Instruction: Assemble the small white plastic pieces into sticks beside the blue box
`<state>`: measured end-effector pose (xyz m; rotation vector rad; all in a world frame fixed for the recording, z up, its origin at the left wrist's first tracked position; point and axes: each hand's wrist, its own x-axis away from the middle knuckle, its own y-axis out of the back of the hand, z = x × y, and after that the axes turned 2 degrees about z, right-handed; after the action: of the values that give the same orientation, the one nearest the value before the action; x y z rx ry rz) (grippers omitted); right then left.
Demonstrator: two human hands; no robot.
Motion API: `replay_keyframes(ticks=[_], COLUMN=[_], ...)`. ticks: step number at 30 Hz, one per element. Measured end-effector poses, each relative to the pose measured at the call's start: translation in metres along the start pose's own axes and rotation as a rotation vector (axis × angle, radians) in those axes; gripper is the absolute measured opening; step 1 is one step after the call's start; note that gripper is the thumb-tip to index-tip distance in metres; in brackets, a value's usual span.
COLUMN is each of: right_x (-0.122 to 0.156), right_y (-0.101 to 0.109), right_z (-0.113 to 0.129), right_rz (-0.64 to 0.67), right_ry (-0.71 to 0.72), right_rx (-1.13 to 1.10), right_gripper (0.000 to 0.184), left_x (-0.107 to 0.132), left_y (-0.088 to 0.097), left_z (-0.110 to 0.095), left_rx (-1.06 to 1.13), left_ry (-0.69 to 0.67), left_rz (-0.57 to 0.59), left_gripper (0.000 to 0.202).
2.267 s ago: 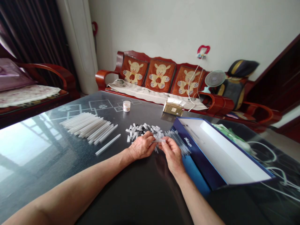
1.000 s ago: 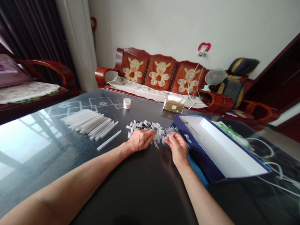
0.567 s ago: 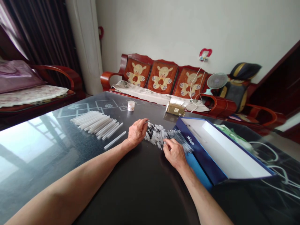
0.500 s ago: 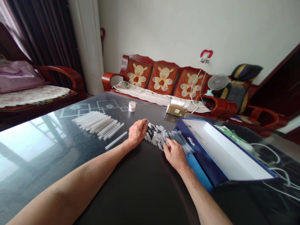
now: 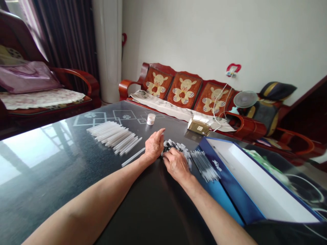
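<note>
the heap of short white-and-black plastic pieces [image 5: 176, 148] lies on the dark glass surface [image 5: 143, 214] straight ahead of the person, its long axis running from the far left to the near right, toward the blue box [image 5: 231, 185]. the right hand [image 5: 176, 165] is the nearer one: it rests on the heap's near edge, fingers curled down and close together over the pieces. its fingertips are hidden, so i cannot tell whether the grip is pinching a piece. the left hand [image 5: 154, 146] sits just beside the heap's left end, its grip loosely spread with the fingers pointing away from the person, and nothing shows in it. past the heap's right end, a bundle of thin clear rods [image 5: 204, 166] lies beside the box's blue edge, angled much like the heap. left of the left hand are a loose white rod [image 5: 132, 157] and a fanned row of white plastic rods [image 5: 112, 136], with a small white jar [image 5: 151, 119] farther off.
</note>
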<state>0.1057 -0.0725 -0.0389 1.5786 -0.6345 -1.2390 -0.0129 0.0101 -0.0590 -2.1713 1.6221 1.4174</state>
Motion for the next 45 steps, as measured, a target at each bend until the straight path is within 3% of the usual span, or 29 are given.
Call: replay_keyframes(ticks=[7,11,16,19,37,45], right_x=[-0.007,-0.002,0.011,0.019,0.027,0.028], right_y=[-0.009,-0.003,-0.008,-0.016,-0.021,-0.016], right_z=[0.002,-0.012,-0.043,-0.055,-0.059,-0.061], right_rz=[0.02,-0.179,-0.473,-0.547,-0.473,-0.398], right_ry=[-0.044,-0.144,-0.465,-0.523,-0.37,-0.365], right_rx=[0.019,-0.262,-0.835,-0.88,-0.812,-0.795], right_gripper=[0.013,0.012,0.021,0.025,0.018,0.018], left_x=[0.001,0.007,0.018,0.022,0.027,0.025], left_y=[-0.002,-0.003,-0.003,-0.003,-0.006,-0.004], left_z=[0.002,-0.003,-0.018,-0.026,-0.028,-0.028], left_rx=[-0.002,-0.002,-0.073,-0.099,-0.149,-0.198], left_ry=[-0.018,-0.134,-0.372,-0.472,-0.506,-0.53], left_rz=[0.034,0.088,0.211,0.262,0.328,0.342], left_gripper=[0.033,0.024,0.024,0.024,0.026,0.029])
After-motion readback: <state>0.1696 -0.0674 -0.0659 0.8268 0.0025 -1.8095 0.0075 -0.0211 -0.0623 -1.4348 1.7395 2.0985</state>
